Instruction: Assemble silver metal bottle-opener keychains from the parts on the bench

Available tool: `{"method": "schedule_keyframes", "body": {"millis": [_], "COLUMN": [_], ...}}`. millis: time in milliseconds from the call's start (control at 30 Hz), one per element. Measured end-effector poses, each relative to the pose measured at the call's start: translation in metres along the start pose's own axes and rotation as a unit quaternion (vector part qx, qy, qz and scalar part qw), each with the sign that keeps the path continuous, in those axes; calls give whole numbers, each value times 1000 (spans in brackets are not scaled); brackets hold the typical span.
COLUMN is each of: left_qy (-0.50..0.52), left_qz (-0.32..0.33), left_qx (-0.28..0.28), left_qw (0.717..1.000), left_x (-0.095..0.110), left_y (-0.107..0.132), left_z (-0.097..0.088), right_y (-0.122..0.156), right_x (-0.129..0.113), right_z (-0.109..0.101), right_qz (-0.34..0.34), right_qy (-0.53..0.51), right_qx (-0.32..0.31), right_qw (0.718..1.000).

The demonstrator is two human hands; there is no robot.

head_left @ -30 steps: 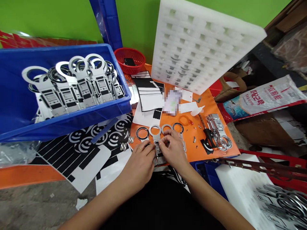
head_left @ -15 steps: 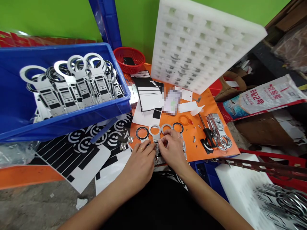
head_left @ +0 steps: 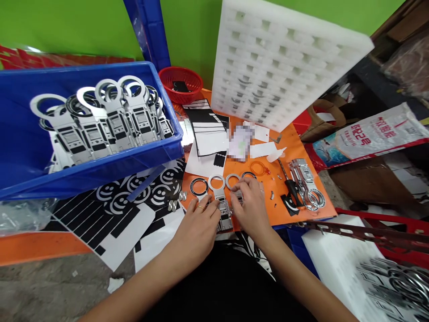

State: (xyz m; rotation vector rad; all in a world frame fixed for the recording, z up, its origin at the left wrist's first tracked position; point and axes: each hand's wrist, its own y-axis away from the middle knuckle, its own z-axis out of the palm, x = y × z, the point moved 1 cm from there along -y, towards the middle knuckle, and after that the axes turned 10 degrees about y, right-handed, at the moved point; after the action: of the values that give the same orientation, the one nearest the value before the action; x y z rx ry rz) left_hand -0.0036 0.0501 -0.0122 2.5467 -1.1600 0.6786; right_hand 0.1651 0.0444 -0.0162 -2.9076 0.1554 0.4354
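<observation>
Flat metal plates with ring ends lie side by side in front of me. My left hand (head_left: 203, 217) rests with bent, spread fingers on the left plates, its fingertips at the edge of a silver ring-ended plate (head_left: 224, 210). The black-ringed plate (head_left: 199, 187) is partly under that hand. My right hand (head_left: 250, 203) is over another silver ring-ended plate (head_left: 232, 180), thumb and forefinger apart with a bit of the plate showing between them. Behind the right fingers, a further dark ring (head_left: 248, 175) is mostly hidden. I see nothing held in either hand.
A blue bin (head_left: 134, 167) of similar plates stands left, with sticker sheets (head_left: 130, 232) below it. A white foam block (head_left: 284, 58) and red basket (head_left: 181, 85) stand behind. A screwdriver (head_left: 292, 190) and more plates (head_left: 306, 179) lie right on the orange table (head_left: 275, 214).
My right hand has shifted right, off the silver plate in the middle and onto the one beside it. That middle plate shows more now. My left hand has barely moved.
</observation>
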Motion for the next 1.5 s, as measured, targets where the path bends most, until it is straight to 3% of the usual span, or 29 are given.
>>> {"method": "schedule_keyframes", "body": {"millis": [200,467,600,700,800,900,1067,1133,1267,1500], "left_qy": [-9,25,137,243,354,495,620,635,646,646], "left_qz": [-6,-7,2,-27,-132,-241,-295,-283,-260,-260], "left_qx": [-3,10,57,113,149,166,236,252,254,216], "left_qw": [1000,1000,989,963,914,818,688,673,671,685], "left_x": [1,1,-7,-18,-31,-40,-52,-57,-64,-72], "left_y": [-2,-2,4,13,23,25,-1,-17,-42,-67], "left_z": [-2,-1,-4,-17,-36,-51,-56,-55,-54,-46], "right_y": [22,27,33,40,46,49,46,39,13,-56], "right_x": [-2,-6,3,12,21,30,41,42,42,37], "right_z": [-2,-2,3,5,5,2,-2,-3,2,33], "right_qz": [-159,-162,-154,-125,-87,-67,-17,12,85,106], "right_qy": [121,160,107,52,-15,-90,-181,-225,-336,-385], "right_qx": [-22,-49,-17,35,77,108,83,47,-34,-43], "right_qw": [980,973,982,990,993,988,980,973,937,916]}}
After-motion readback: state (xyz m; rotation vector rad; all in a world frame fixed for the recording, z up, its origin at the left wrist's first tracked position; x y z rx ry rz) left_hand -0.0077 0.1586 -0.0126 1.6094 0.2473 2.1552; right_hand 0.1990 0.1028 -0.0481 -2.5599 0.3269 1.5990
